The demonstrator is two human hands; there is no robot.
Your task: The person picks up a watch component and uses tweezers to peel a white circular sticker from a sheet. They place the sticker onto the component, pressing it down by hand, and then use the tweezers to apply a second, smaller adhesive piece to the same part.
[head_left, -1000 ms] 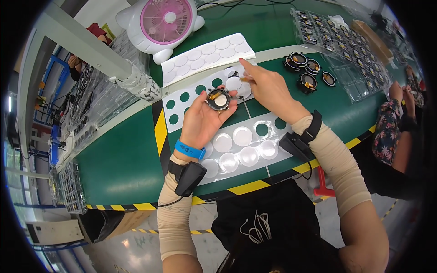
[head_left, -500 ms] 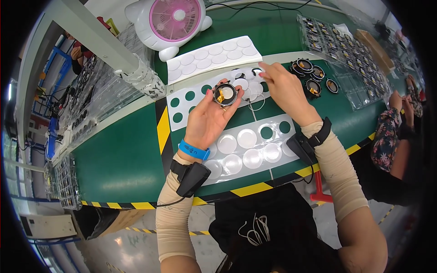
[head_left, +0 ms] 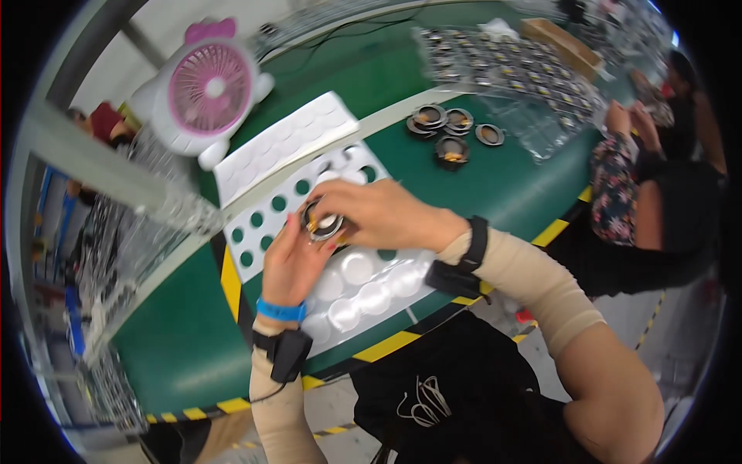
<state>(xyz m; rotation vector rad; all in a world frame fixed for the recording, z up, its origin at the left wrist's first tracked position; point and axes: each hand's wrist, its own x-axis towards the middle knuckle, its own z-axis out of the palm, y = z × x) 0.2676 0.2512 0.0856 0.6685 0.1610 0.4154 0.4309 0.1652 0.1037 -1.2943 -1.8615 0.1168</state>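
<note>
Gripping one round speaker part [head_left: 321,225] above the white sticker sheet [head_left: 267,213], both hands, left hand [head_left: 297,263] and right hand [head_left: 379,216], risked misaligning it through slipping.

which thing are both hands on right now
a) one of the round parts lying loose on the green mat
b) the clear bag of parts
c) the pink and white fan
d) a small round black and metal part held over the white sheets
d: the left hand cups the small round part while the right hand closes on it from above, over the white sheet with round holes.
</note>
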